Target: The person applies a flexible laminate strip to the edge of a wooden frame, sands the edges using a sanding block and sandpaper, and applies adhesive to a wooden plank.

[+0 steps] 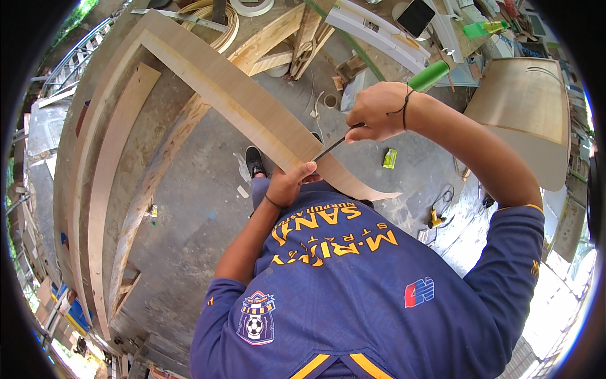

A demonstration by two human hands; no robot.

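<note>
A wooden frame [208,76] runs from the upper left toward my body, faced with a thin wood veneer strip [347,180]. The strip's loose, pointed end curls out past the beam to the right. My left hand [290,184] wraps round the near end of the beam, thumb on top. My right hand [379,112] is closed round the dark shaft of a long thin tool, perhaps a file, with a green handle [429,76] that sticks out behind the wrist. The tool's dark tip [322,155] meets the veneer edge beside my left thumb.
Curved wooden boards [120,132] lie at left. Coiled edging strip [224,35] and a phone [416,18] rest at the back. A curved veneered panel [521,107] stands at right. On the floor are a green packet [390,158] and a yellow corded tool [435,218].
</note>
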